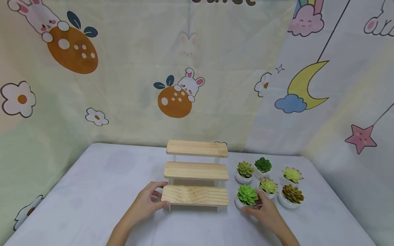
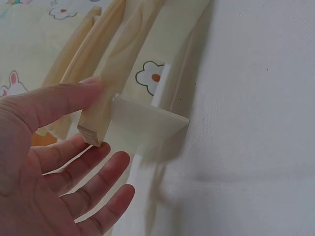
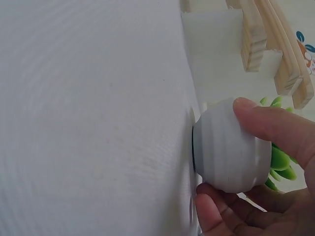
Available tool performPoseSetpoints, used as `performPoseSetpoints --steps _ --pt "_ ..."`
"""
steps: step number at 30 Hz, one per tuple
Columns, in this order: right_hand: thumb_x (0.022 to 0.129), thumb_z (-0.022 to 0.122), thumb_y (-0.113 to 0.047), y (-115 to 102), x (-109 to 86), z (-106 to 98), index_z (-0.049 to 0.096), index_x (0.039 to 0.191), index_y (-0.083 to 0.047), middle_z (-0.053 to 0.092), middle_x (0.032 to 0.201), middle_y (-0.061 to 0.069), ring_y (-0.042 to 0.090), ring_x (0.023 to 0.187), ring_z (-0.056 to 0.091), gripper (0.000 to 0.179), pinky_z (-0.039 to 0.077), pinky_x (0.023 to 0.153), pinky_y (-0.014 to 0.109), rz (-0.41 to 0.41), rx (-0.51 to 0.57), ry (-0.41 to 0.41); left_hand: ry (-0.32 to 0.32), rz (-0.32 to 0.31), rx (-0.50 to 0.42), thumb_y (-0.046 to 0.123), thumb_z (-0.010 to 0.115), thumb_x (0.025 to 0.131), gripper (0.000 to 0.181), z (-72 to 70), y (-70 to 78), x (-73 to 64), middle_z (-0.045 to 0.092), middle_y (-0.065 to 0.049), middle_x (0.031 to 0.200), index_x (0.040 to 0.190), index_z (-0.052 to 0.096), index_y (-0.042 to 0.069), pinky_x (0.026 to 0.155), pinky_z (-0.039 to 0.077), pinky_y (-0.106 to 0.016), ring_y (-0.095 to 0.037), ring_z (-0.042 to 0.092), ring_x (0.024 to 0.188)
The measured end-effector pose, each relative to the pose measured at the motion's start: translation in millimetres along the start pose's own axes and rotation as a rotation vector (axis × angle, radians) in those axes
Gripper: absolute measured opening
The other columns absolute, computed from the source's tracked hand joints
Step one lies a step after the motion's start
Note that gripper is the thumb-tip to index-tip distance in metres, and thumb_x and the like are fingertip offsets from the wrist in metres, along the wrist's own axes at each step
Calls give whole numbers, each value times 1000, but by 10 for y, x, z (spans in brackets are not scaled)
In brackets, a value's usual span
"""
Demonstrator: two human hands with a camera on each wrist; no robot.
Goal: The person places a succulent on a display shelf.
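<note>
Well apart from each other, the left hand (image 1: 149,200) pinches the left end of the nearest board (image 1: 195,195) of the three-step wooden stand (image 1: 197,170), and the right hand (image 1: 265,209) is clamped on the white pot (image 3: 231,150) of the bright green plant (image 1: 247,194), just right of this board. To the far side and the right of this plant, five other potted plants (image 1: 291,194) stand on the white desk (image 1: 123,177), before a cloth (image 1: 132,99) with cartoon pictures.

Lettering (image 1: 223,1) cropped above, succulent (image 3: 281,161) mostly hidden behind pot (image 3: 230,150) in right wrist view
</note>
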State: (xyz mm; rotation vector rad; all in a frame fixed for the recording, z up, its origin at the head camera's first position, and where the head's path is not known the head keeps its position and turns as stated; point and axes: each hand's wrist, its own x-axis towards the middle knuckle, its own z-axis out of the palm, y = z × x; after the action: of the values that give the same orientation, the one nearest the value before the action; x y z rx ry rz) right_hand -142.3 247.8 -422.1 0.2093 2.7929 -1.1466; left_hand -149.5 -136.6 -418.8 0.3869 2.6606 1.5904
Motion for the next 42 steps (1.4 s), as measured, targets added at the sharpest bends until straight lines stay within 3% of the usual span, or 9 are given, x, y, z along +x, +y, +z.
performPoseSetpoints --steps 6,15,25,33,42 --pt "71 78 -42 -35 -20 -34 31 136 11 60 105 18 20 88 59 97 51 68 33 23 -14 -18 4 -8 9 24 80 71 61 7 4 6 55 -7 118 123 55 6 78 50 -28 -15 58 90" --pt "75 74 -43 -198 -113 -155 29 138 8 60 105 16 18 86 58 92 48 64 28 22 -11 -6 14 -29 6 21 80 70 60 15 11 11 55 -7 117 123 56 6 77 49 -24 -15 58 89" --pt "75 74 -44 -424 -184 -220 36 136 -1 61 104 12 15 86 58 84 47 65 27 -40 7 23 15 -37 -17 19 80 71 61 32 26 27 54 -9 119 124 54 5 77 51 -27 -16 57 90" --pt "74 77 -37 -655 -226 -120 41 133 -3 59 107 12 15 87 56 77 47 69 26 -112 83 1 21 -44 -18 19 80 71 60 33 32 34 54 -9 120 124 55 6 75 51 -26 -15 58 88" --pt "70 80 -31 -887 -221 119 48 127 -2 61 98 7 13 81 55 71 46 66 22 -191 141 -30 35 -26 -1 20 80 71 60 33 40 16 55 -8 119 123 56 6 74 51 -26 -13 58 85"
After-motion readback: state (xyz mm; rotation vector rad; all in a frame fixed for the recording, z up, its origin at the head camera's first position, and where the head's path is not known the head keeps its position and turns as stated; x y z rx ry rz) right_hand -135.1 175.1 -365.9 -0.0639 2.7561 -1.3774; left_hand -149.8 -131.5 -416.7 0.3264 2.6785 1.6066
